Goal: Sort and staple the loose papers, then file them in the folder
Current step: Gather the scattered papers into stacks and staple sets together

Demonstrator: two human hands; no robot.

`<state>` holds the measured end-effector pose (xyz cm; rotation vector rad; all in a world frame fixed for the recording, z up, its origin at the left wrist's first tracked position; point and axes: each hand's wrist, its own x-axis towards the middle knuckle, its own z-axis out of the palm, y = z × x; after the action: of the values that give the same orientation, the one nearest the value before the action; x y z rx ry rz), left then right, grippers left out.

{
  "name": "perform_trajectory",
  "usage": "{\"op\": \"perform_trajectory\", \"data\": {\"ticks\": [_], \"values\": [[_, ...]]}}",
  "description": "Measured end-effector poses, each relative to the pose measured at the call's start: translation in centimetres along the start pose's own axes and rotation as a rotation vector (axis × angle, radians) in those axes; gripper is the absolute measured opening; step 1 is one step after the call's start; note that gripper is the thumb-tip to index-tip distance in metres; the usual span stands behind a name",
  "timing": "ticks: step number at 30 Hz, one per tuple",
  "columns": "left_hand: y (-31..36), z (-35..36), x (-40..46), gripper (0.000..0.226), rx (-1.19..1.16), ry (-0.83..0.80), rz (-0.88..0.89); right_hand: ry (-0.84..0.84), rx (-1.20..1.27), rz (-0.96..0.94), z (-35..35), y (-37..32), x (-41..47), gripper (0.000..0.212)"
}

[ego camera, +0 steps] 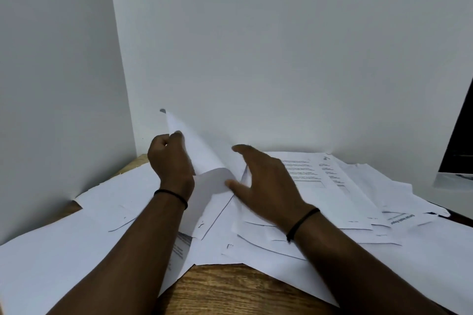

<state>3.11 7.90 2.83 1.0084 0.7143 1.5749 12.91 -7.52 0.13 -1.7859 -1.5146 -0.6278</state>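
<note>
From the head view, a wood-grain counter sits pushed into a corner where two plain pale walls meet, and a dark panel leans in at the far right edge. Nearly the whole top is buried under loose papers, white sheets overlapping at all angles, most of them blank side up; a few printed pages with lines of text lie toward the back right, close to the wall. The left hand is raised above the pile with its fingers curled round the edge of one sheet, pinching it so that the page stands up and curls over, its upper corner pointing toward the wall. The right hand is just beside that lifted sheet, fingers spread and fairly straight, thumb toward the curled page and palm down over the stack beneath; it grips nothing, though I cannot tell whether it actually touches the paper. Each wrist wears a thin black band.
</note>
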Motion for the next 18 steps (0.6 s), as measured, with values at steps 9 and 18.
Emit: {"op": "perform_trajectory", "data": {"ticks": [9,18], "values": [[2.0,0.6,-3.6,0.045,-0.180,-0.555,0.069,0.106,0.114,0.310,1.1,0.2,-0.3,0.018],[-2.0,-0.9,0.3,0.076,0.574,-0.261,0.337,0.528,0.994,0.687,-1.5,0.0,1.9,0.021]]}}
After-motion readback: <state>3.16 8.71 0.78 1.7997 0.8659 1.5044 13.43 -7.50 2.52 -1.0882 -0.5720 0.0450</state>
